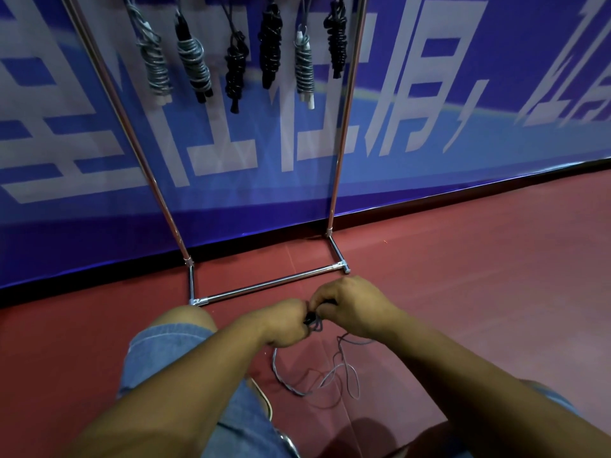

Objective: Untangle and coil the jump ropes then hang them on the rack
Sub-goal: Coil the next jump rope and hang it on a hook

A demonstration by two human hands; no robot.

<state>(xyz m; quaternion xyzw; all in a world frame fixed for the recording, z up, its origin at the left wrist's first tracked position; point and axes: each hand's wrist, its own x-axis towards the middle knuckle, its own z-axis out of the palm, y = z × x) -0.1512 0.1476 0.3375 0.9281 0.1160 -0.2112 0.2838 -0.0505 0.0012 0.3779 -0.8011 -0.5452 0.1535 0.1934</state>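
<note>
A thin grey jump rope (330,378) lies in loose loops on the red floor below my hands. My left hand (284,322) and my right hand (347,305) meet just above it, and both curl round the rope's dark handle end (310,319), which shows between them. The metal rack (264,287) stands right in front of me against the wall. Several coiled ropes hang from its top, some grey (193,61), some black (271,44).
A blue banner with large white characters (429,110) covers the wall behind the rack. My knees in denim shorts (165,345) frame the lower view. Red floor stretches to the right.
</note>
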